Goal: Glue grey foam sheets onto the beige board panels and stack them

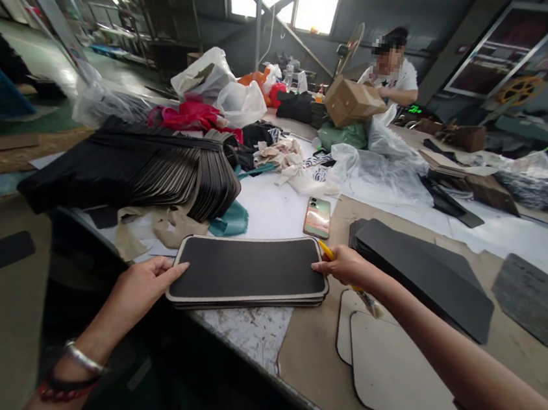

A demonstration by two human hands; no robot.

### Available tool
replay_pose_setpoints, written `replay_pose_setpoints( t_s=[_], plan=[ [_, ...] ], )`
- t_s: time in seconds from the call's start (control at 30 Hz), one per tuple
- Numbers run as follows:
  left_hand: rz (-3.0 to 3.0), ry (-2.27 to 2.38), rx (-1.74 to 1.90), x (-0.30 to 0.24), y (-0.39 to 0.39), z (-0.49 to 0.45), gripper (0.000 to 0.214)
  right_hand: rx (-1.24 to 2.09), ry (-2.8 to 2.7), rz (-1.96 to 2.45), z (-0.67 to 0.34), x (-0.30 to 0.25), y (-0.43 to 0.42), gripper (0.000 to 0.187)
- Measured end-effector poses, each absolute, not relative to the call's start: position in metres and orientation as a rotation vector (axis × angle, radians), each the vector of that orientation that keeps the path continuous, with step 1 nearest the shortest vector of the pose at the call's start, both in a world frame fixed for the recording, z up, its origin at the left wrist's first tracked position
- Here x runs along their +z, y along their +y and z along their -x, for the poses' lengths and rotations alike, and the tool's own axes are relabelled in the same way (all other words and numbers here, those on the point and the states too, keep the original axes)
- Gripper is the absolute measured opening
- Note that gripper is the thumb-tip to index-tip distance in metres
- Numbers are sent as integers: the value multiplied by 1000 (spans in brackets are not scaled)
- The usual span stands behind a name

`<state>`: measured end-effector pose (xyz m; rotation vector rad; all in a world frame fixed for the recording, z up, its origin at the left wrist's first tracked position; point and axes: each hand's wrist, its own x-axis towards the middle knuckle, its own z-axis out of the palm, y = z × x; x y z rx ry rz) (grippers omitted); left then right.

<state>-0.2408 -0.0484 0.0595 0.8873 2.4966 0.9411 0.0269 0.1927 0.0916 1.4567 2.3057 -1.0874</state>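
Observation:
A black rectangular panel [248,264] with rounded corners and a pale border lies on top of a short stack of similar panels at the table edge. My left hand [151,277] grips its left end, thumb on top and fingers under or behind. At the right end, my right hand [339,264] has its fingertips on the panel's edge. That same hand holds a brush with a yellow handle [327,250], its bristle end [372,305] pointing back below my wrist. Right of the stack lie pale boards [403,369] with dark edges.
A phone [317,218] lies behind the panel. Dark sheets [424,266] are piled at right, and a long row of black pieces [160,167] leans at left. Plastic bags and scraps cover the far table. Across it, a person [391,67] handles a cardboard box [353,102].

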Motion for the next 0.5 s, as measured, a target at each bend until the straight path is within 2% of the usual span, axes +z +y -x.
replay_pose_setpoints(
  t_s=[0.13,0.23,0.37,0.5],
  plan=[
    [-881,2681,623,78,-49,232,33,-844,2415,-1414,-29,101,188,23],
    [-923,2798,543,87,-54,227,28,-710,2488,-1408,-36,112,182,24],
    [-883,2822,664,91,-62,219,22,-651,2569,-1412,-56,129,167,23],
    [-960,2569,1007,97,-73,199,30,-622,2687,-1443,-85,153,141,24]
  ],
)
